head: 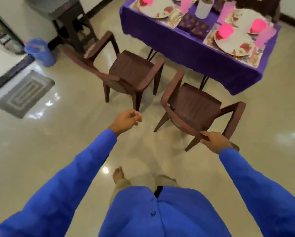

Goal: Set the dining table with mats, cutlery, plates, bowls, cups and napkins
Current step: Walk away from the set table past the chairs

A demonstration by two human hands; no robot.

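Brown moulded plastic is under my right hand, fingers curled over the back rail of the nearer brown armchair; my left hand hangs loosely curled, holding nothing. A second brown plastic armchair stands beside it, both facing the purple-clothed dining table. There, patterned mats, white floral plates, pink bowls and pink cups look laid; cutlery and napkins are too blurred to confirm. I judge only the seating is left.
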